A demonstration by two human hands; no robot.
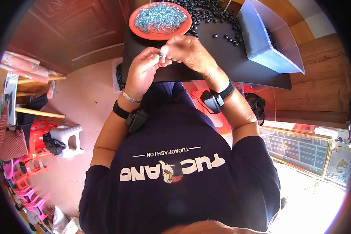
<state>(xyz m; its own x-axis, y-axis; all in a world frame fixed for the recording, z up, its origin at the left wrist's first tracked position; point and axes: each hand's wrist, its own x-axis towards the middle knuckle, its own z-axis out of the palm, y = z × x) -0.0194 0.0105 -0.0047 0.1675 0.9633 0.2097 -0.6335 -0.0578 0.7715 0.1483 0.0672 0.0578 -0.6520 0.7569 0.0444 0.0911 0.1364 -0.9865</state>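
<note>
My left hand [142,69] is closed, with thumb and fingertips pinching a small dark round piece [161,55] that has a lighter centre. Close against it, my right hand [191,54] is also closed, its thumb and fingers pressed together at the same spot. Glare and blur hide what the right fingertips hold, if anything. Both hands are above the near part of the dark table [226,66]. Just beyond them lies an orange-red oval plate [133,28] heaped with small shiny silvery-blue metal parts [160,17].
Many small black bead-like pieces [210,13] are spread over the table's far side. A translucent bluish plastic bin [261,43] stands at the right, with more black pieces in it. Below the table's left edge is a clear tub [116,84]. Stools [68,138] stand at the left.
</note>
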